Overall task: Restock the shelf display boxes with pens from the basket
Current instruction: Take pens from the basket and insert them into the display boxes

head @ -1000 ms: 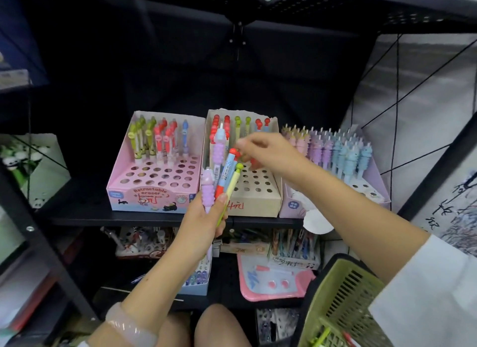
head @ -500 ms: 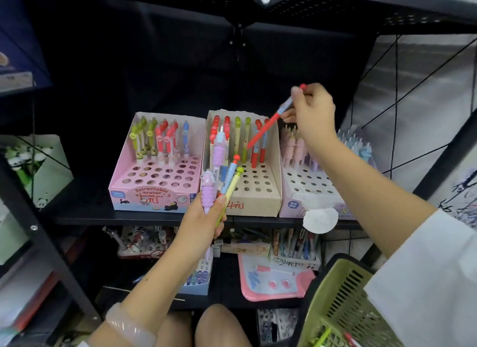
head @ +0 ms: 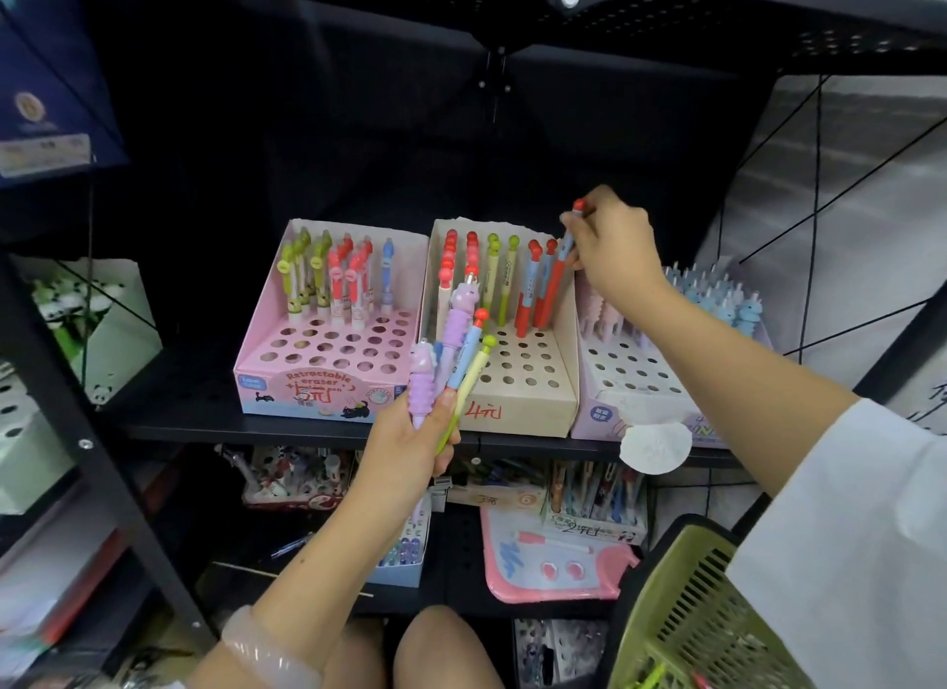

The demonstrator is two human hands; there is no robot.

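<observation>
Three display boxes stand side by side on the black shelf: a pink box point(head: 287, 370), a beige box point(head: 517, 406) marked with a red price, and a lilac box point(head: 604, 406). My right hand point(head: 612, 250) pinches a red-and-blue pen point(head: 556, 273) by its top, its lower end down in the back right corner of the beige box. My left hand point(head: 410, 447) grips a bunch of pens point(head: 453, 345) in front of the beige box: two purple figure pens, a blue one with a red cap and a yellow-green one. A green basket point(head: 686, 616) sits at lower right.
Below the shelf lie more stationery boxes point(head: 594, 509) and a pink-rimmed board point(head: 553, 565). A round white tag point(head: 656, 445) hangs at the shelf edge. Black shelf posts point(head: 87, 432) stand at left. An upper shelf point(head: 666, 17) overhangs.
My right hand has come down from above the boxes and set the red-and-blue pen upright into the beige box's back row. The left hand has kept its bunch still.
</observation>
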